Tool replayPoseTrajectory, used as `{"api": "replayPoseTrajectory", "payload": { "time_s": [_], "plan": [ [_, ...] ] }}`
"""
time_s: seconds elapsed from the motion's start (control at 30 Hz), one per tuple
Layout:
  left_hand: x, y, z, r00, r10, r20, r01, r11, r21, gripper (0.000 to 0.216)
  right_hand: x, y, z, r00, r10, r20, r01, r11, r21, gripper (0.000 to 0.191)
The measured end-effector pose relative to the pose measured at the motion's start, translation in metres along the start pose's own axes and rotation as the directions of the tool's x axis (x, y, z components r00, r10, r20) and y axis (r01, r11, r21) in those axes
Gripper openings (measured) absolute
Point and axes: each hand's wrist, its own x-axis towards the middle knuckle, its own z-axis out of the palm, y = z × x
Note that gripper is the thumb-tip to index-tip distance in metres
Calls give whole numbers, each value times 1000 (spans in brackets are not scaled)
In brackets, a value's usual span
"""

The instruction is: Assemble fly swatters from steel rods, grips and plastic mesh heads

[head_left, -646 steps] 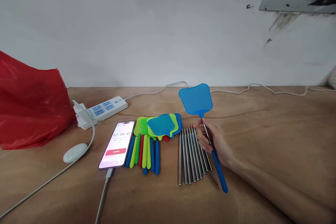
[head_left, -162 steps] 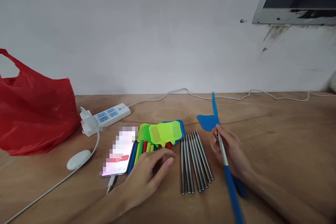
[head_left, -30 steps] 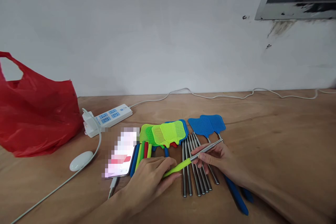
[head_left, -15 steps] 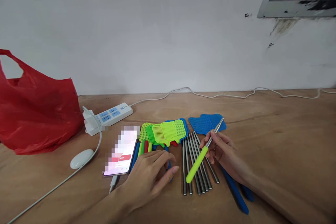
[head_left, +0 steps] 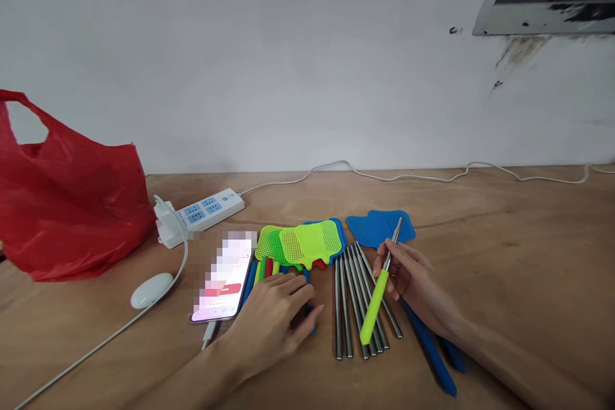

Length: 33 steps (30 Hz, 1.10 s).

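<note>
My right hand (head_left: 403, 269) pinches a telescopic fly swatter handle (head_left: 375, 307), a steel rod with a lime-green grip. Its metal tip points up and away; the grip slants down over several steel rods (head_left: 339, 320) lying side by side. My left hand (head_left: 273, 311) rests palm down over coloured grips (head_left: 262, 268), thumb apart from the loosely bent fingers. Part of a blue grip (head_left: 307, 275) shows beyond it; what lies under the palm is hidden. Lime and green mesh swatter heads (head_left: 319, 238) overlap behind the rods, near blue mesh heads (head_left: 369, 229).
Left of the grips lies a lit phone (head_left: 225, 282) with a charging cable. Further left are a power strip (head_left: 211, 208), a white oval object (head_left: 151, 290) and a red plastic bag (head_left: 72, 205). Blue handles (head_left: 432, 359) lie under my right forearm. A white wall stands behind.
My right hand has turned the fly swatter handle steeper, its grip end swinging right across the rods. My left hand has stayed nearly in place.
</note>
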Motion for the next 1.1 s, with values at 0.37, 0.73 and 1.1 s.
{"api": "replayPoseTrajectory", "payload": {
  "time_s": [0.37,0.73,1.1],
  "plan": [
    [1,1,-4,994,-4,111,3,1000,9,18,-3,-2,1,998,21,-52,-28,991,-129,39],
    [2,-9,0,994,-112,4,110,985,134,24,2,-4,4,999,-43,-23,37,976,-212,42],
    [0,-16,4,993,-114,-42,118,986,121,42,-1,-2,4,998,-62,11,63,949,-308,44]
  ]
}}
